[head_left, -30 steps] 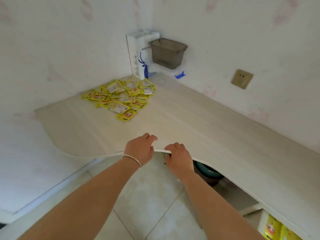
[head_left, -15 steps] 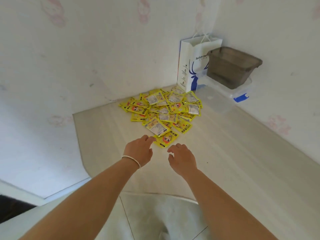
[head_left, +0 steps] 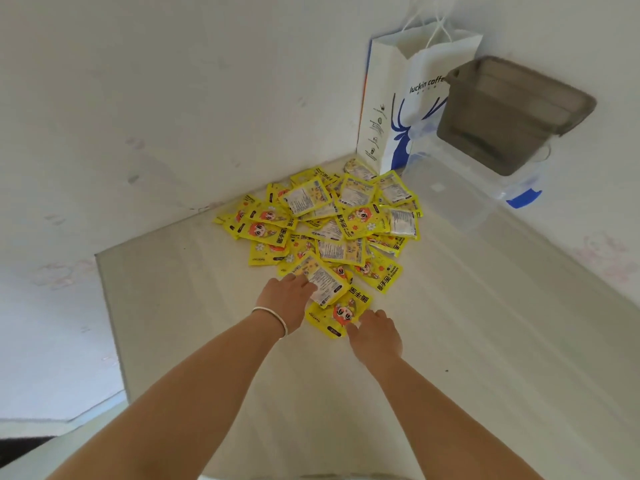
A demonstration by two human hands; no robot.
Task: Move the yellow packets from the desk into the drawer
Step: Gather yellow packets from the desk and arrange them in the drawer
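A heap of several yellow packets (head_left: pixel 332 223) lies on the pale desk (head_left: pixel 485 323) in the corner by the walls. My left hand (head_left: pixel 287 303), with a bracelet at the wrist, rests on the near edge of the heap, its fingers touching a packet that shows its white back label (head_left: pixel 323 282). My right hand (head_left: pixel 375 336) lies flat with its fingertips on the nearest packet (head_left: pixel 337 315), which shows a red-haired cartoon face. Neither hand has lifted a packet. No drawer is in view.
A white paper bag with a blue deer (head_left: pixel 401 109) stands in the corner behind the heap. To its right a brown plastic bin (head_left: pixel 502 112) sits on a clear lidded box (head_left: pixel 460 192). The desk's left edge (head_left: pixel 110 323) drops to the floor.
Both hands have left the desk's front edge and reached forward across the desk to the near packets. The camera has moved in closer over the heap.
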